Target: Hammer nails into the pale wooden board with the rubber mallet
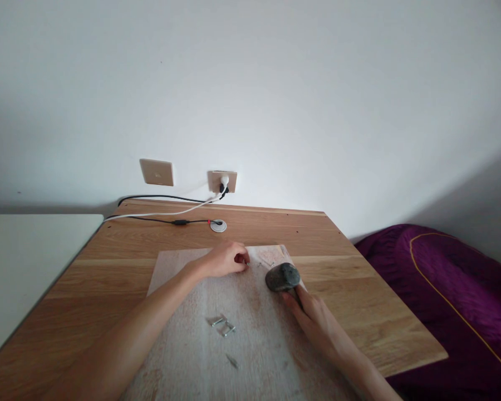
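The left hand [227, 259] pinches a nail [247, 263] above the board [183, 328]; the right hand [313, 314], well apart from it, is wrapped around the handle of a mallet [282, 277] near the board's far right corner. Fingers hide most of the nail — only a small shiny bit shows, its direction unclear. The right hand covers much of the handle, and whether the mallet touches the board cannot be told. Its head lies roughly crosswise, handle running back toward the person; it is blunt, dark grey and scuffed. Nearer lie loose nails [218, 321], silvery, and a thin grey piece [232, 361] too blurred to name. The board's near end is cut off — beneath it spreads the wooden table [359, 295].
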A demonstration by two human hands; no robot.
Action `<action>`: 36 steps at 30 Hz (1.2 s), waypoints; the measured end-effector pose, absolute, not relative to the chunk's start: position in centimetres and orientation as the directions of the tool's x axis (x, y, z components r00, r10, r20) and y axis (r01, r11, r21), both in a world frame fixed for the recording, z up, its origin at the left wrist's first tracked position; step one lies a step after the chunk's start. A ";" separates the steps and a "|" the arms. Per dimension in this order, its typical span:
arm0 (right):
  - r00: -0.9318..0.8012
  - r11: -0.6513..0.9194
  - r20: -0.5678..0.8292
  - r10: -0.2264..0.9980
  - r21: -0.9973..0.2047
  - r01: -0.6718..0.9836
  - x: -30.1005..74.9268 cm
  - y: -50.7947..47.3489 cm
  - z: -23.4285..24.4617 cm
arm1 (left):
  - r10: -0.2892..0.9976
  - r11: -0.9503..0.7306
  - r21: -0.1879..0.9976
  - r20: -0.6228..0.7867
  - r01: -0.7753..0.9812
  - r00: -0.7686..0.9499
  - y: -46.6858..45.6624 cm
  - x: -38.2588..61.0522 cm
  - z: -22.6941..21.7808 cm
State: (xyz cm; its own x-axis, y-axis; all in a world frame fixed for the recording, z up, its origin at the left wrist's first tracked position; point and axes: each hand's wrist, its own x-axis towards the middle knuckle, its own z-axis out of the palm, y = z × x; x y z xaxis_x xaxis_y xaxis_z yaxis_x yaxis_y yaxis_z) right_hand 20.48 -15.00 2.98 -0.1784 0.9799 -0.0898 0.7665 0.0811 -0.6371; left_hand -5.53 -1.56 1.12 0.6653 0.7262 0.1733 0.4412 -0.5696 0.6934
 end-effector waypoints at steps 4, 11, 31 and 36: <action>-0.172 0.062 -0.111 0.979 -0.638 0.767 20.6 -14.9 2.8 | 0.709 -0.584 0.692 0.181 0.424 0.681 -1.6 -5.6 1.1; -0.180 0.071 -0.113 0.977 -0.627 0.776 20.5 -15.0 3.1 | 0.741 -0.563 0.689 0.176 0.457 0.648 -1.9 -5.5 1.6; -0.176 0.084 -0.081 0.981 -0.644 0.760 20.1 -15.2 3.5 | 0.690 -0.605 0.687 0.199 0.403 0.695 -1.6 -5.6 1.2; -0.160 0.059 -0.100 0.982 -0.640 0.766 20.3 -15.1 3.2 | 0.726 -0.571 0.705 0.195 0.420 0.660 -1.7 -5.6 1.1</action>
State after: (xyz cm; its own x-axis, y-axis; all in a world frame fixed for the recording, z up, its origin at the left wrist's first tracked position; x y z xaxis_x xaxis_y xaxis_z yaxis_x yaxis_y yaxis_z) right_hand 20.30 -15.09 3.19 -0.1598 0.9821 -0.1000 0.7661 0.0595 -0.6399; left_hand -5.61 -1.72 1.12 0.6601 0.7255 0.1946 0.4200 -0.5712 0.7052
